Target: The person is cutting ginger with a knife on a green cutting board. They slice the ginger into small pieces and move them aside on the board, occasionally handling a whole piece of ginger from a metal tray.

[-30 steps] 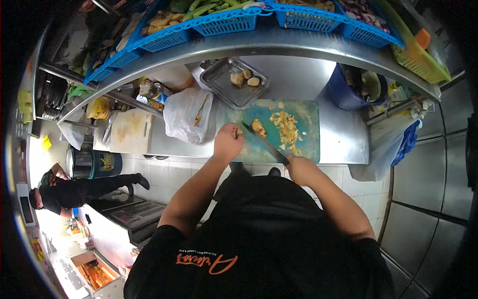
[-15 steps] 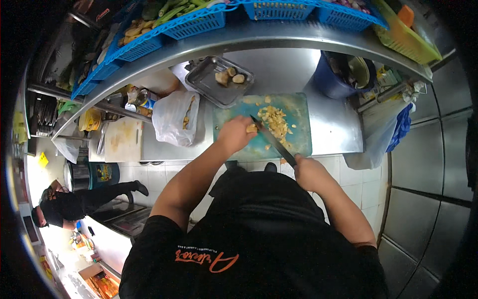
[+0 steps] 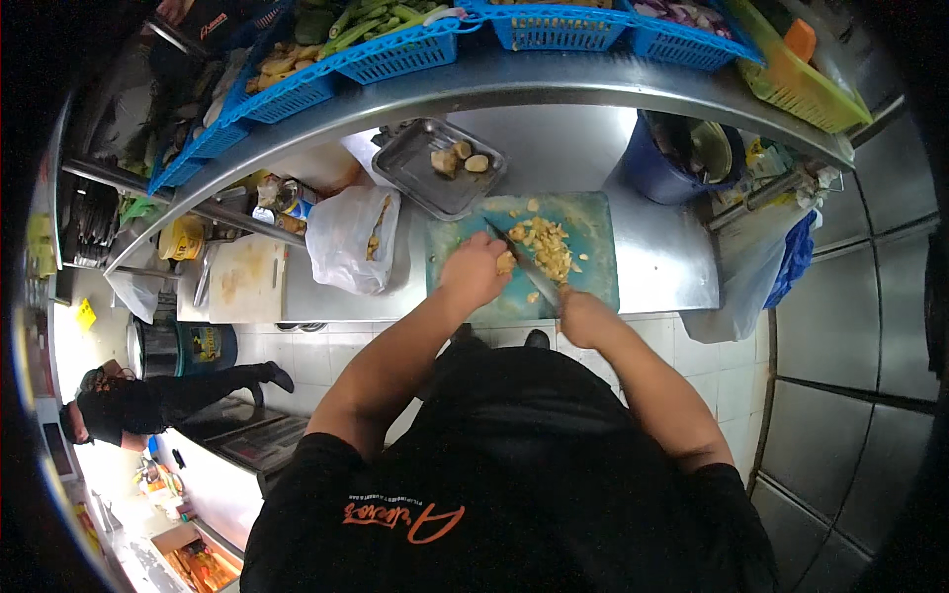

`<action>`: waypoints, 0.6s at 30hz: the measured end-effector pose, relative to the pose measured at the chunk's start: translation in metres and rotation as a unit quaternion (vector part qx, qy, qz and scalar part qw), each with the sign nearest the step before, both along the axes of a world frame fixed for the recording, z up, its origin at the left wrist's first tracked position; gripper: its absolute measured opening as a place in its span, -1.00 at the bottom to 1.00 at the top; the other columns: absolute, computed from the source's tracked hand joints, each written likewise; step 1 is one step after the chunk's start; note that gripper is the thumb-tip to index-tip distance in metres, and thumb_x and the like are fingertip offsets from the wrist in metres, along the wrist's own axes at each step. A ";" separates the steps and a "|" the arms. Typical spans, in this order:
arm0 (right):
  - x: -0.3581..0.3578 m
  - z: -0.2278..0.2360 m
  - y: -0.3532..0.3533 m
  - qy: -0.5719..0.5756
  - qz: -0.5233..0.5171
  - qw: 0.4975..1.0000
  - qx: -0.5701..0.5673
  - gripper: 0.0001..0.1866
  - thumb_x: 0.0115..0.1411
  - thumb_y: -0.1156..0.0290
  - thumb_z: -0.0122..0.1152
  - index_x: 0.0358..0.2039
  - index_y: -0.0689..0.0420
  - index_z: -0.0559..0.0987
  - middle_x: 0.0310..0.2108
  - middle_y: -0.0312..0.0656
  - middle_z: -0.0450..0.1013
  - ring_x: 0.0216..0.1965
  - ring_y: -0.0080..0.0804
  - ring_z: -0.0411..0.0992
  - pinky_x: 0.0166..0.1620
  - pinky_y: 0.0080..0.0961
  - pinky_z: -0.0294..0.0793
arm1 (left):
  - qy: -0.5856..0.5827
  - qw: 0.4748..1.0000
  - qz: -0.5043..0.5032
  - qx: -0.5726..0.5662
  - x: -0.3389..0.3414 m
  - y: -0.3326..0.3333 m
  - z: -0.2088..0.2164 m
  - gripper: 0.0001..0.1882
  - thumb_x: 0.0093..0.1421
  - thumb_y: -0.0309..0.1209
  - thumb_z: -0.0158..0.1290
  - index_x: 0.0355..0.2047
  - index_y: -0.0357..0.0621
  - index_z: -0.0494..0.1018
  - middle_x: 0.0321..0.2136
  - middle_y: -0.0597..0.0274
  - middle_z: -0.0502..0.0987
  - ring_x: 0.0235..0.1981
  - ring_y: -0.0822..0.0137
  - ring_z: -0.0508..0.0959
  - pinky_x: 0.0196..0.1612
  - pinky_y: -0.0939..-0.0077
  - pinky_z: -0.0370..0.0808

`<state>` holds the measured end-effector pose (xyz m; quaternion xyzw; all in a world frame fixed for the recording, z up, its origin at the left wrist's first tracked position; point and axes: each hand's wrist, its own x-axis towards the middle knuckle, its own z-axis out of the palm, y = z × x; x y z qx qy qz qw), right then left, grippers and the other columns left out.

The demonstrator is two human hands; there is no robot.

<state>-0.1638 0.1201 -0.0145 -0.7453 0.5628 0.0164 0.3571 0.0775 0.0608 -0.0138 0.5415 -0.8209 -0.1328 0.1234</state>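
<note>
My left hand (image 3: 477,271) is closed on a piece of ginger (image 3: 506,263), pressing it to the green cutting board (image 3: 599,219). My right hand (image 3: 590,319) grips the handle of a kitchen knife (image 3: 535,271). Its blade slants up and left across the board, right beside the ginger, with the tip near my left knuckles. A heap of pale yellow chopped ginger (image 3: 547,243) lies just right of the blade. Beyond the board's left corner, a metal tray (image 3: 423,190) bears a few larger ginger lumps (image 3: 446,162).
Left of the board stand a white plastic bag (image 3: 341,247) and a whitish board (image 3: 242,282). A dark blue bucket (image 3: 657,158) is at the back right. Blue vegetable baskets (image 3: 400,61) line the shelf (image 3: 554,87) overhead. Another person (image 3: 119,405) is at far left.
My right hand has moved left and slightly forward with the knife, so its handle is closer to the chopped heap. My left hand still holds the ginger in about the same place.
</note>
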 end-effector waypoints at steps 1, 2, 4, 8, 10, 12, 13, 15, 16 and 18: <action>-0.005 0.005 0.002 -0.001 0.002 1.000 0.000 -0.69 0.24 0.44 0.07 -0.03 0.32 0.42 -0.19 0.23 0.56 -0.10 0.24 0.52 -0.03 0.03 0.48 | -0.013 1.000 0.008 0.009 0.002 -0.001 -0.003 -0.52 0.04 -0.18 0.30 -0.06 -0.11 0.53 -0.16 -0.03 0.57 -0.12 -0.01 0.60 -0.06 0.15 0.57; -0.009 0.021 0.003 0.001 -0.021 1.000 0.021 -0.61 0.22 0.49 0.05 0.07 0.25 0.42 -0.18 0.24 0.55 -0.07 0.22 0.52 -0.01 0.01 0.49 | -0.026 0.999 0.019 0.017 0.005 -0.002 -0.004 -0.48 0.01 -0.20 0.33 -0.05 -0.17 0.52 -0.15 -0.02 0.59 -0.13 0.06 0.61 -0.07 0.23 0.58; -0.020 0.050 0.010 -0.018 -0.062 0.997 0.052 -0.51 0.25 0.46 0.05 0.21 0.11 0.42 -0.19 0.27 0.54 -0.05 0.21 0.51 0.00 -0.01 0.49 | 0.112 0.987 0.078 0.088 0.009 -0.001 -0.003 -0.52 0.07 -0.28 0.32 -0.04 -0.23 0.50 -0.12 0.00 0.59 -0.12 0.09 0.62 -0.05 0.27 0.56; -0.032 0.066 0.033 -0.147 -0.132 0.975 0.097 -0.55 0.34 0.33 0.04 0.24 0.04 0.42 -0.19 0.29 0.53 -0.09 0.23 0.51 -0.01 -0.02 0.49 | 0.500 0.809 0.138 0.277 0.024 -0.002 0.004 -0.59 0.20 -0.48 0.25 0.02 -0.35 0.43 -0.13 0.12 0.59 -0.14 0.34 0.60 -0.07 0.48 0.54; -0.027 0.069 0.040 -0.201 -0.110 0.973 -0.014 -0.55 0.39 0.24 0.01 0.27 -0.02 0.42 -0.20 0.29 0.53 -0.12 0.24 0.51 -0.02 -0.06 0.49 | 0.523 0.791 0.135 0.288 0.023 0.003 0.016 -0.60 0.22 -0.52 0.22 0.03 -0.36 0.41 -0.17 0.16 0.59 -0.17 0.41 0.59 -0.10 0.51 0.53; -0.018 0.077 0.039 -0.218 -0.099 0.970 -0.034 -0.54 0.40 0.22 0.01 0.28 -0.03 0.41 -0.20 0.28 0.53 -0.12 0.23 0.51 -0.02 -0.06 0.49 | 0.545 0.771 0.131 0.301 0.021 0.006 0.024 -0.61 0.24 -0.56 0.19 0.05 -0.38 0.39 -0.20 0.20 0.58 -0.20 0.48 0.57 -0.14 0.55 0.53; -0.013 0.084 0.038 -0.232 -0.083 0.968 -0.054 -0.53 0.41 0.20 0.00 0.29 -0.04 0.40 -0.20 0.27 0.53 -0.12 0.23 0.51 -0.02 -0.07 0.49 | 0.563 0.756 0.131 0.308 0.020 0.008 0.026 -0.58 0.21 -0.55 0.22 0.06 -0.38 0.39 -0.21 0.18 0.58 -0.20 0.46 0.57 -0.13 0.54 0.52; -0.006 0.092 0.037 -0.207 -0.083 0.973 -0.053 -0.53 0.41 0.19 0.00 0.29 -0.03 0.40 -0.20 0.26 0.53 -0.11 0.23 0.51 -0.01 -0.08 0.49 | 0.579 0.740 0.129 0.317 0.020 0.013 0.025 -0.54 0.19 -0.53 0.24 0.07 -0.37 0.38 -0.21 0.17 0.59 -0.21 0.45 0.58 -0.13 0.54 0.52; -0.005 0.094 0.035 -0.182 -0.080 0.979 -0.053 -0.52 0.41 0.17 0.00 0.29 -0.03 0.41 -0.19 0.25 0.53 -0.11 0.22 0.51 -0.01 -0.08 0.48 | 0.555 0.763 0.134 0.302 0.021 0.014 0.023 -0.50 0.16 -0.53 0.26 0.08 -0.39 0.37 -0.20 0.16 0.60 -0.19 0.43 0.58 -0.12 0.53 0.53; -0.007 0.089 0.033 -0.177 -0.074 0.980 -0.056 -0.52 0.41 0.16 -0.01 0.30 -0.03 0.40 -0.17 0.23 0.54 -0.10 0.21 0.51 0.00 -0.08 0.48 | 0.531 0.786 0.137 0.287 0.024 0.015 0.020 -0.46 0.13 -0.52 0.28 0.10 -0.40 0.37 -0.18 0.14 0.60 -0.17 0.41 0.59 -0.10 0.53 0.53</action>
